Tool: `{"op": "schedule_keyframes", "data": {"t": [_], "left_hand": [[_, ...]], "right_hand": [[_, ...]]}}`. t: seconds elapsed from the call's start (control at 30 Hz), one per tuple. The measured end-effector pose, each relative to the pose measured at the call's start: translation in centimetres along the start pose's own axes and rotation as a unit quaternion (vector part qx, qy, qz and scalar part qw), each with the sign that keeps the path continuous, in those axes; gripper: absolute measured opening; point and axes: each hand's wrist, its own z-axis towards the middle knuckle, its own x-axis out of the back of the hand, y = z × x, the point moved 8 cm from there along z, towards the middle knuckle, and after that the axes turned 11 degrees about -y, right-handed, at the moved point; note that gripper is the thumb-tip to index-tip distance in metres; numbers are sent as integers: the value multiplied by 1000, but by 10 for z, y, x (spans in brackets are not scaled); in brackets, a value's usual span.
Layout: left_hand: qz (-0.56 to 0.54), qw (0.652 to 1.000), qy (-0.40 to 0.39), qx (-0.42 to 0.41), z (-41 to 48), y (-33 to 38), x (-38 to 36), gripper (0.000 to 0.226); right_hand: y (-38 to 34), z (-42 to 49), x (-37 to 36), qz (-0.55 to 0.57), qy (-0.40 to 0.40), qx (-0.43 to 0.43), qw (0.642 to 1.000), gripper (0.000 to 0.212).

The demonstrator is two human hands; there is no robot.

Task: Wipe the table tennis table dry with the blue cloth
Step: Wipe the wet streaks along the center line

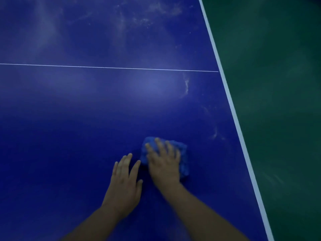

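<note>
**Both hands down, cloth short of the edge stripe**

Farthest from the broad white edge stripe (238,126), the left hand (124,185) lies flat on the deep blue table tennis surface (69,127), fingers straight, released, grasping nothing. Just toward the stripe from it, the right hand (164,164) presses palm-down on the folded, fluffy blue cloth (183,159), fingers spread across its top, not clenched round it. The cloth sits on the surface, near the stripe but not touching it. Between cloth and stripe, pale whitish smears (215,133) show. A thin white line (104,67) runs across to meet the stripe. Beyond the stripe lies dark green floor (278,84).
</note>
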Motion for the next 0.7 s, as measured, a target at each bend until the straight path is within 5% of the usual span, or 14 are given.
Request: {"op": "schedule_keyframes", "data": {"t": [0.13,0.23,0.37,0.47,0.53,0.7], "left_hand": [[5,1000,-19,6,3,29,-8,62],[2,999,-11,38,-5,46,-16,56],[-25,990,26,139,-33,57,-31,54],[-30,972,18,231,-52,64,-46,56],[-27,965,23,259,-61,81,-49,53],[-72,953,26,295,-71,131,-58,56]], "right_hand": [[182,32,43,38,15,-241,970,44],[229,32,54,93,-20,-298,950,45],[101,-14,24,2,-30,-63,998,49],[33,-88,-9,-12,-99,129,987,62],[60,-100,-9,-4,-126,191,973,62],[223,-16,38,-24,-97,31,995,47]]}}
